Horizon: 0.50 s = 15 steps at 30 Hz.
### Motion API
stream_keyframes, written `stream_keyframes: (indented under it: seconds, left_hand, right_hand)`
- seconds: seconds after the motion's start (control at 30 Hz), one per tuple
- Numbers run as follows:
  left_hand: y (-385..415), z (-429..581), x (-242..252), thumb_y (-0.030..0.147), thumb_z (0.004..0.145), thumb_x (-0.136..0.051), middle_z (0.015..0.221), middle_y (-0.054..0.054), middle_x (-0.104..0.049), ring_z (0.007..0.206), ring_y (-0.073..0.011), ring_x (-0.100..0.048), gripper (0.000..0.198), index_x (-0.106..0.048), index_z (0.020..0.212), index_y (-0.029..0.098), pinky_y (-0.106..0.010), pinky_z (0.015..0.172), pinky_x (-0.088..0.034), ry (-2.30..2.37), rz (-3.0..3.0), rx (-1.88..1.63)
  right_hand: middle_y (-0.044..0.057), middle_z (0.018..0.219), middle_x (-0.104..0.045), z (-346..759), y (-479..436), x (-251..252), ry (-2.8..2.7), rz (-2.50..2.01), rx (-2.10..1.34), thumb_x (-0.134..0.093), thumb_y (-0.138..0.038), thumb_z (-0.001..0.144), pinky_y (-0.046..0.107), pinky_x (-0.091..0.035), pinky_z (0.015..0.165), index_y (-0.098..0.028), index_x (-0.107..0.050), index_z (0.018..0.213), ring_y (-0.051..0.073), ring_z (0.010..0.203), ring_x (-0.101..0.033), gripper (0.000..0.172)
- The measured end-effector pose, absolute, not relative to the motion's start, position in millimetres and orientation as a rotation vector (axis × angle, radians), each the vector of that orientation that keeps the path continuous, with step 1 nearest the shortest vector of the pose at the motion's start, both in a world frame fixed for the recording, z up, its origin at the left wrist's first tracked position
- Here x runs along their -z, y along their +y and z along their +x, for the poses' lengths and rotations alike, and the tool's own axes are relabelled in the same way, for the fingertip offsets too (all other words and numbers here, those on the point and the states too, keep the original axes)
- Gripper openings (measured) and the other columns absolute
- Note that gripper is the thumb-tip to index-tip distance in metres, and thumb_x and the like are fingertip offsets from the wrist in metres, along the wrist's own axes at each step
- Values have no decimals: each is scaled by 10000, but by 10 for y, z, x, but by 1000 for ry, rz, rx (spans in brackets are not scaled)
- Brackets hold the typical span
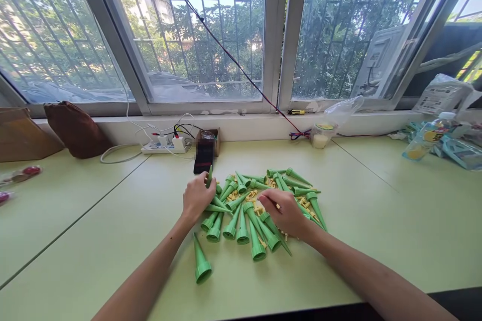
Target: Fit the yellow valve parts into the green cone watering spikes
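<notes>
Left hand point(198, 196), fingers closed around one green cone point(210, 176), its tip upward, at the left edge of the heap; right hand point(285, 209), fingers curled with thumb against forefinger, over the heap's right half, whether anything is pinched there cannot be told. Between and around both hands, loose green cones point(242, 233) lying in several directions, small yellow pieces point(253, 194) scattered among them, and one separate cone point(202, 267) nearer the person, on a pale green table point(113, 241). Beyond: dark phone point(204, 157), white power strip point(165, 148), lidded jar point(320, 138), bottle point(428, 136) far right.
</notes>
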<state>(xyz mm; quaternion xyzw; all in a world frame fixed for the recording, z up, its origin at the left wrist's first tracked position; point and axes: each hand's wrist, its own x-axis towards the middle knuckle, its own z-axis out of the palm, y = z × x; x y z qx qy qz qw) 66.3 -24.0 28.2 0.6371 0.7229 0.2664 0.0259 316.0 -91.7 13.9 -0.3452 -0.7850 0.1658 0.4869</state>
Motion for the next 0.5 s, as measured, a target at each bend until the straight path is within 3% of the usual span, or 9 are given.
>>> stream_keyframes:
  seconds: [0.27,0.5]
  left_hand:
    - [-263,689,-304,464,898,-472,827,-52,-706,843,-283,-663,254,-594,927,244,-314,634,-403,2268,1974,-806]
    - [-270,691,-333,470,903,-471,824,-90,-712,880,-350,-676,346,-592,1114,224,-384,695,-455,2381,1929,-791]
  right_hand:
    - [-23,603,-471,3160,-889,-122,-1905,-792,-397,-425,-281,1011,233,-332,550,-183,-528,719,112,546,-409,325]
    - [-24,600,-460,3160,-885,-124,-1908,-802,-398,-424,-282,1012,237,-324,549,-185,-509,702,111,545,-398,335]
